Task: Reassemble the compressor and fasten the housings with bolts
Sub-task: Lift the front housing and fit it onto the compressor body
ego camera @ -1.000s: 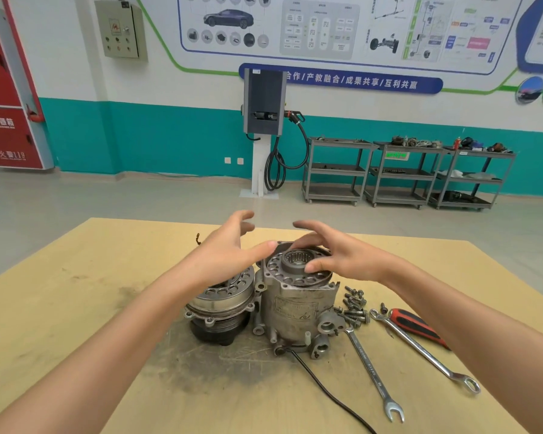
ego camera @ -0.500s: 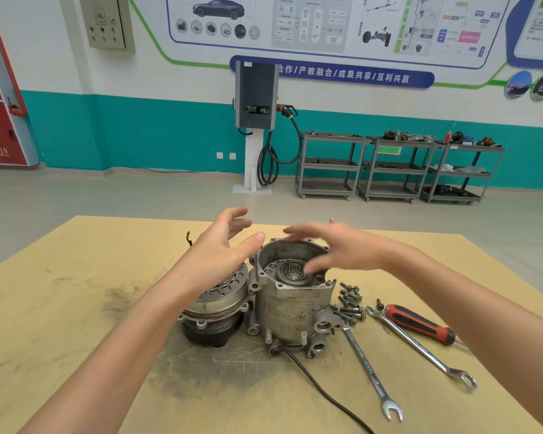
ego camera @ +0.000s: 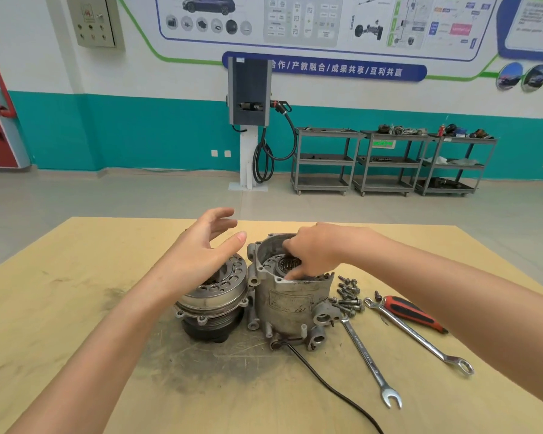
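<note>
The grey compressor main housing [ego camera: 290, 303] stands upright mid-table, its open end facing up. Inside it sits a round inner block with a needle bearing [ego camera: 287, 264], set low below the rim. My right hand [ego camera: 317, 252] reaches into the opening, fingertips pointing down and pressing on that block. Left of the main housing, and touching it, stands the front housing with its black pulley [ego camera: 213, 300]. My left hand [ego camera: 201, 255] hovers just above this front housing, fingers spread and holding nothing. A pile of several bolts [ego camera: 347, 297] lies right of the main housing.
On the wooden table [ego camera: 76, 308], two combination wrenches [ego camera: 370, 368] [ego camera: 420, 336] and a red-handled screwdriver [ego camera: 411, 313] lie at the right. A black cable [ego camera: 326, 383] runs from the housing's base toward the near edge. Carts and a charger stand far behind.
The inner block has sunk from the housing's rim down inside it. My right hand has followed it, its fingers now dipping into the opening. My left hand has stayed hovering.
</note>
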